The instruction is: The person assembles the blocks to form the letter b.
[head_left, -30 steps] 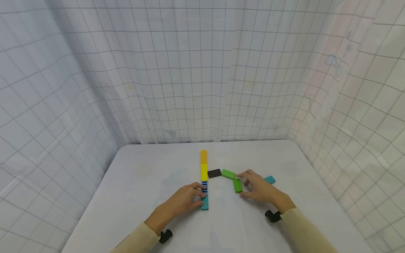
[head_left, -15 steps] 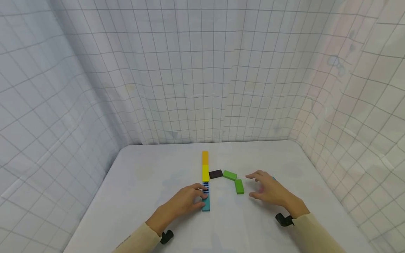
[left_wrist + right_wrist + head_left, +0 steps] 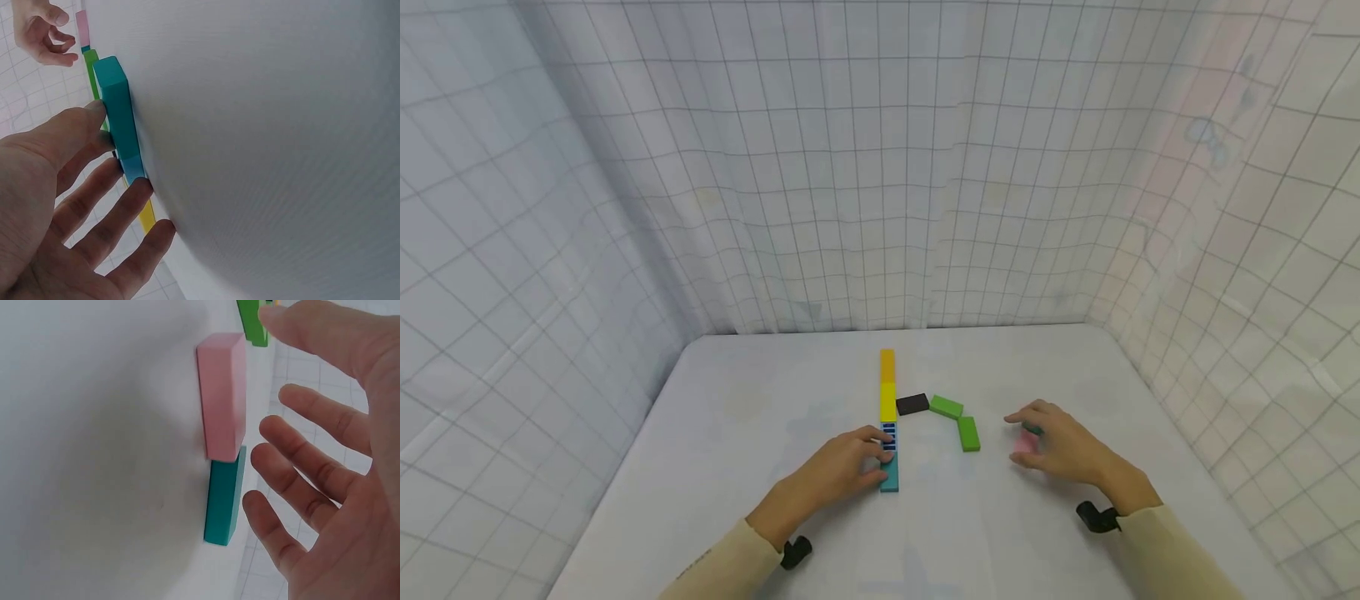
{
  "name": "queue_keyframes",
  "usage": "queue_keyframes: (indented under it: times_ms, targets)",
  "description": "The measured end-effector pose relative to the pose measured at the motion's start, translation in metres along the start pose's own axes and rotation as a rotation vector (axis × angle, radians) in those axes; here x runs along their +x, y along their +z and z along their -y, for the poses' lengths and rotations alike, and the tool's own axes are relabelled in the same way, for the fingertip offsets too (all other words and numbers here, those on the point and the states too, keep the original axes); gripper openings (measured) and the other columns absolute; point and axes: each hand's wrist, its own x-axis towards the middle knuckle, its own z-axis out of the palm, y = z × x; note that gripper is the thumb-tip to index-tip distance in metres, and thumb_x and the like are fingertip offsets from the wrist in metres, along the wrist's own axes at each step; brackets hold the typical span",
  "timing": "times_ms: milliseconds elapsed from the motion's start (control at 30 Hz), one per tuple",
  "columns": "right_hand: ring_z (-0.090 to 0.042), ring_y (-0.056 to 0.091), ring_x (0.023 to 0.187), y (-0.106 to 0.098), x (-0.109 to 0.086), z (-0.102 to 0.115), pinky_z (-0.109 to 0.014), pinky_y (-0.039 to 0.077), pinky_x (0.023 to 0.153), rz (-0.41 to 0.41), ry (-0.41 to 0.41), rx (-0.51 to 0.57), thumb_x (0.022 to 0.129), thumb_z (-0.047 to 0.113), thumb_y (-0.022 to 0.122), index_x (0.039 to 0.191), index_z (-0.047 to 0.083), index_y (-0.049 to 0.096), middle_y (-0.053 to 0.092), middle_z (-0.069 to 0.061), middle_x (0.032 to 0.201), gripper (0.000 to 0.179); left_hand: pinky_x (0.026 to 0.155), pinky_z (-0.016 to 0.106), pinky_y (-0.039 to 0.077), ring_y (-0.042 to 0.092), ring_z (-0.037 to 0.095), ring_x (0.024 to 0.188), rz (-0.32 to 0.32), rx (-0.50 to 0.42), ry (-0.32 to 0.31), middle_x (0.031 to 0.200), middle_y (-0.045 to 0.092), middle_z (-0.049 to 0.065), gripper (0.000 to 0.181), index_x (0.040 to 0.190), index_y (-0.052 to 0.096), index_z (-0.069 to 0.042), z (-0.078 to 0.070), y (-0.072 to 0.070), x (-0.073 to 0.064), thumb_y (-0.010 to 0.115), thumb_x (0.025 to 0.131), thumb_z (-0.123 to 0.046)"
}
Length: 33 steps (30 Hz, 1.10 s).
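Note:
My left hand (image 3: 842, 471) rests at the near end of a straight row of blocks. Its fingertips touch the dark blue striped block (image 3: 890, 429) and the thumb touches the teal block (image 3: 120, 112), fingers loosely bent. Beyond these the row continues with a yellow block (image 3: 888, 402) and an orange block (image 3: 888, 367). My right hand (image 3: 1063, 442) hovers with spread fingers over a pink block (image 3: 222, 397), holding nothing. Another teal block (image 3: 223, 500) lies end to end with the pink one; both are partly hidden by the hand in the head view.
From the yellow block, a black block (image 3: 913, 404), a light green block (image 3: 946, 407) and a darker green block (image 3: 969, 434) curve rightward. The white table (image 3: 760, 400) is enclosed by gridded white curtains (image 3: 850, 167). A dark device (image 3: 1097, 517) sits at my right wrist.
My right hand has left the darker green block and moved right, over the pink and teal blocks. The left hand stays at the row; the head view has shifted slightly.

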Motion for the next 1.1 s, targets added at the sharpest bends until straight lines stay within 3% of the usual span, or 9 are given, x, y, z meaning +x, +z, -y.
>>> queue_keyframes:
  times_ms: [133, 300, 400, 600, 800, 1100]
  targets:
    - [-0.02, 0.07, 0.118, -0.004, -0.006, -0.008, -0.046, 0.065, 0.102, 0.016, 0.0, 0.004, 0.096, 0.03, 0.099, 0.142, 0.014, 0.08, 0.074, -0.002, 0.137, 0.052, 0.124, 0.055, 0.062, 0.075, 0.033, 0.142, 0.011, -0.008, -0.005, 0.157, 0.074, 0.008, 0.036, 0.14, 0.084, -0.007, 0.001, -0.002, 0.001, 0.088, 0.107, -0.022]
    - [-0.013, 0.066, 0.106, -0.006, -0.012, -0.016, -0.031, 0.062, 0.09, 0.028, -0.033, 0.053, 0.094, 0.026, 0.101, 0.139, 0.013, 0.08, 0.073, -0.003, 0.135, 0.052, 0.122, 0.055, 0.063, 0.076, 0.035, 0.14, -0.021, -0.033, 0.059, 0.155, 0.074, 0.011, 0.035, 0.139, 0.085, -0.007, 0.01, 0.0, 0.002, 0.086, 0.109, -0.023]
    - [-0.01, 0.065, 0.102, -0.007, -0.014, -0.018, -0.026, 0.06, 0.086, 0.041, -0.036, 0.092, 0.094, 0.025, 0.1, 0.139, 0.014, 0.082, 0.072, -0.007, 0.138, 0.049, 0.122, 0.056, 0.063, 0.075, 0.036, 0.141, -0.022, -0.046, 0.063, 0.155, 0.074, 0.012, 0.034, 0.139, 0.084, -0.006, 0.011, 0.0, 0.001, 0.086, 0.108, -0.021]
    - [-0.009, 0.071, 0.105, -0.003, -0.018, -0.02, -0.027, 0.064, 0.09, 0.068, -0.026, 0.14, 0.096, 0.022, 0.099, 0.138, 0.021, 0.084, 0.069, -0.012, 0.148, 0.045, 0.124, 0.056, 0.062, 0.075, 0.034, 0.143, 0.012, -0.022, 0.001, 0.158, 0.074, 0.009, 0.036, 0.14, 0.084, -0.007, 0.005, 0.0, 0.001, 0.088, 0.107, -0.021]
    - [-0.01, 0.072, 0.107, 0.0, -0.016, -0.02, -0.027, 0.063, 0.093, 0.082, -0.042, 0.153, 0.096, 0.015, 0.097, 0.139, 0.021, 0.084, 0.068, -0.013, 0.152, 0.045, 0.124, 0.056, 0.062, 0.074, 0.034, 0.144, 0.017, -0.017, 0.001, 0.158, 0.073, 0.008, 0.036, 0.14, 0.084, -0.008, 0.004, -0.001, 0.001, 0.088, 0.107, -0.022]
    - [-0.009, 0.071, 0.107, 0.003, -0.011, -0.025, -0.026, 0.064, 0.091, 0.077, -0.078, 0.159, 0.099, 0.014, 0.095, 0.13, 0.025, 0.088, 0.071, -0.011, 0.142, 0.034, 0.125, 0.055, 0.061, 0.074, 0.033, 0.144, 0.02, -0.015, -0.012, 0.158, 0.073, 0.007, 0.037, 0.141, 0.084, -0.009, 0.004, 0.0, 0.001, 0.088, 0.107, -0.023]
